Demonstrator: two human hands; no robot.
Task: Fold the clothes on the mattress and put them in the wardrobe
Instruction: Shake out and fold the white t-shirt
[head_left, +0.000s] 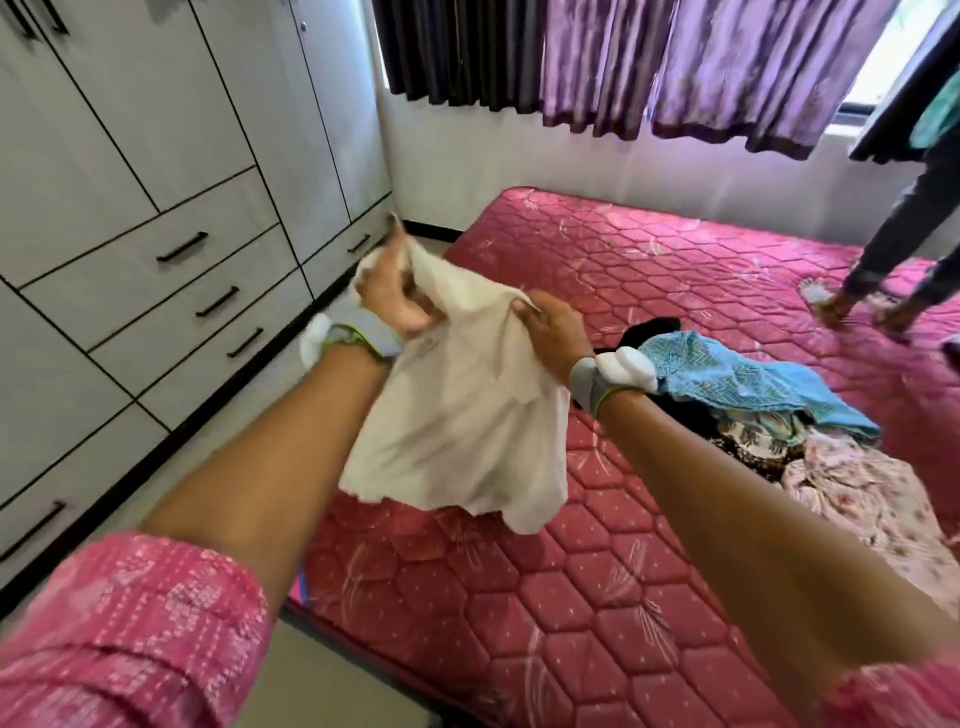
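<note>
White garment (462, 415), left hand (387, 296), right hand (550, 327) gripping

The left hand (387, 296) is motion-blurred, its fingers buried in the white cloth (457, 415). Right of the right hand (553, 332), a standing person (904, 234) is cut off above the legs.

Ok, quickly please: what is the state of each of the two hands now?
Left hand: closed, gripping the top edge of the white cloth.
Right hand: closed, pinching the same cloth, which is held up over the mattress.
</note>
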